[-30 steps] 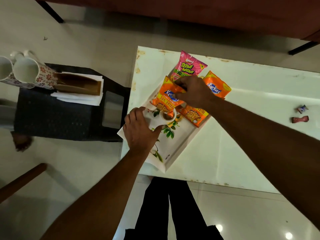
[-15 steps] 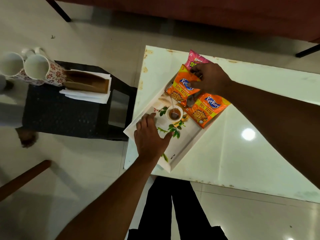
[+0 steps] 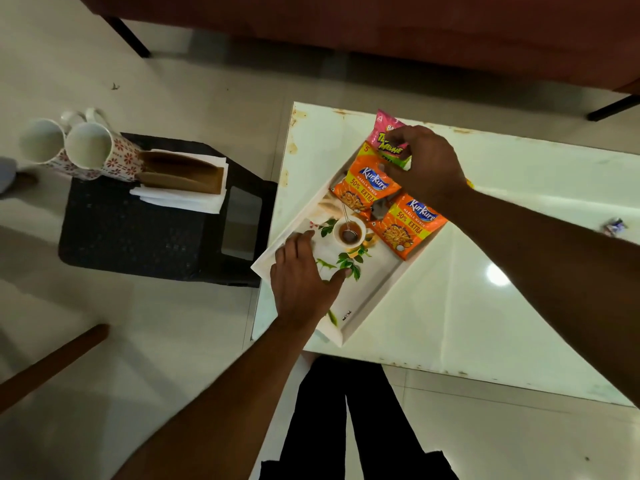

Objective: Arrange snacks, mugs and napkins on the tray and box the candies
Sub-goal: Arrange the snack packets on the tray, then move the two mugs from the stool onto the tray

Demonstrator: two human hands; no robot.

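Observation:
A white tray (image 3: 375, 292) printed with leaves and a teacup lies at the near left corner of the white table (image 3: 502, 271). Two orange snack packets (image 3: 367, 188) (image 3: 410, 225) lie at its far end. My right hand (image 3: 424, 162) pinches a pink snack packet (image 3: 386, 138) at the tray's far corner. My left hand (image 3: 304, 278) rests flat on the tray's near left part, fingers spread. Two flowered mugs (image 3: 90, 150) and a stack of white napkins (image 3: 180, 197) sit on a black stool (image 3: 138, 233) to the left. One candy (image 3: 613, 226) lies at the table's right.
A brown holder (image 3: 180, 174) lies on the napkins beside the mugs. A phone-like dark slab (image 3: 242, 220) rests on the stool's right side. A dark red sofa (image 3: 381, 29) runs along the back. My legs stand at the table's near edge.
My right hand shifted from the orange packets to the pink packet at the far corner. My left hand slid off the printed cup toward the tray's near left. The camera moved left.

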